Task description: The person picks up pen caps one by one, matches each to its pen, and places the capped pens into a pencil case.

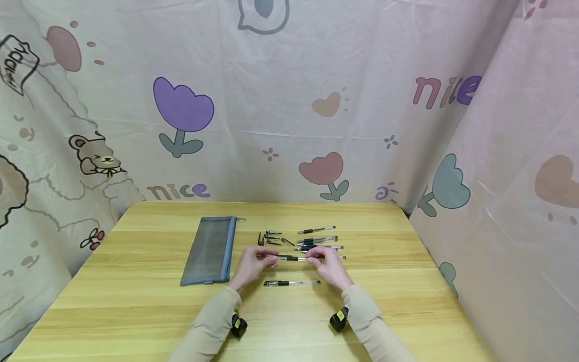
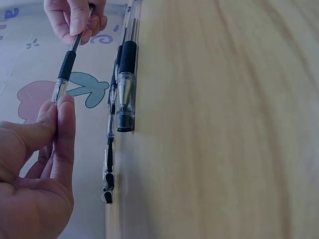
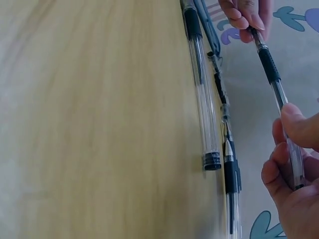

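Above the table, both hands hold one clear gel pen (image 1: 291,258) with a black grip, lying roughly level between them. The left hand (image 1: 255,262) pinches its tip end, where a clear cap (image 2: 60,90) shows just past the thumb and fingertip. At the other end, the right hand (image 1: 328,262) grips the clear barrel (image 3: 297,167) between thumb and curled fingers. A capped pen (image 1: 291,283) lies on the table in front of the hands. Behind them are several loose pen caps (image 1: 273,237) and, to the right, several pens without caps (image 1: 316,241).
A grey mesh zip pouch (image 1: 209,249) with blue edging lies flat left of the hands. The wooden table (image 1: 135,311) meets a printed cloth backdrop (image 1: 271,100) at the back. A black wrist device (image 1: 238,326) sits on each sleeve.
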A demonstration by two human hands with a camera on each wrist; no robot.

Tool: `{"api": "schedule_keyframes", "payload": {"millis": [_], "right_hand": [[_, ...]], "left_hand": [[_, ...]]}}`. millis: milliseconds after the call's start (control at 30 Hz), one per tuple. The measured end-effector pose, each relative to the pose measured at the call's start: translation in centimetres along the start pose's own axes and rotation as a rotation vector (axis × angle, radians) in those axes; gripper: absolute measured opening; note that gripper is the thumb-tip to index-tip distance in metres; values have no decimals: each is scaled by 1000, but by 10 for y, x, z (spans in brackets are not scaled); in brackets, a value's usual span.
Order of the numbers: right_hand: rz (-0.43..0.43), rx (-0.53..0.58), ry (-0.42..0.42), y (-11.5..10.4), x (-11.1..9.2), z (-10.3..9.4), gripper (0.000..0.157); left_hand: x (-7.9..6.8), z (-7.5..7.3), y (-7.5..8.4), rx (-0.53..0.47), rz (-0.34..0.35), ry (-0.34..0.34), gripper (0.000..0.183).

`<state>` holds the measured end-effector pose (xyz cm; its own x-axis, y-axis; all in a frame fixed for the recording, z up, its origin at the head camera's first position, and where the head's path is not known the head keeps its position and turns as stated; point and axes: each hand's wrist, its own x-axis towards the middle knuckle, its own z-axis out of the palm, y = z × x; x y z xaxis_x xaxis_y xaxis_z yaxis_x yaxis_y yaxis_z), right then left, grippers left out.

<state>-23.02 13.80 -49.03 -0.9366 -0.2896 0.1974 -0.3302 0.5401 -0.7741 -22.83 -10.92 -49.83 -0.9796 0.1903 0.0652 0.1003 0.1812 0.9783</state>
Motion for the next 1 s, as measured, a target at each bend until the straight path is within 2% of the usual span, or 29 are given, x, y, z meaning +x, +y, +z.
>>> {"api": "schedule_keyframes", "payload": {"millis": [400,767,1000], "right_hand": [[37,23,13,-3,2,1,10],[18,23,2,-1,3,0,11],[28,1,-2,-4,2,-1,10]], "left_hand": [[-8,1,13,63,14,27,21],[-8,1,4,20,72,13,20],[-9,2,0,40,108,28,18]]}}
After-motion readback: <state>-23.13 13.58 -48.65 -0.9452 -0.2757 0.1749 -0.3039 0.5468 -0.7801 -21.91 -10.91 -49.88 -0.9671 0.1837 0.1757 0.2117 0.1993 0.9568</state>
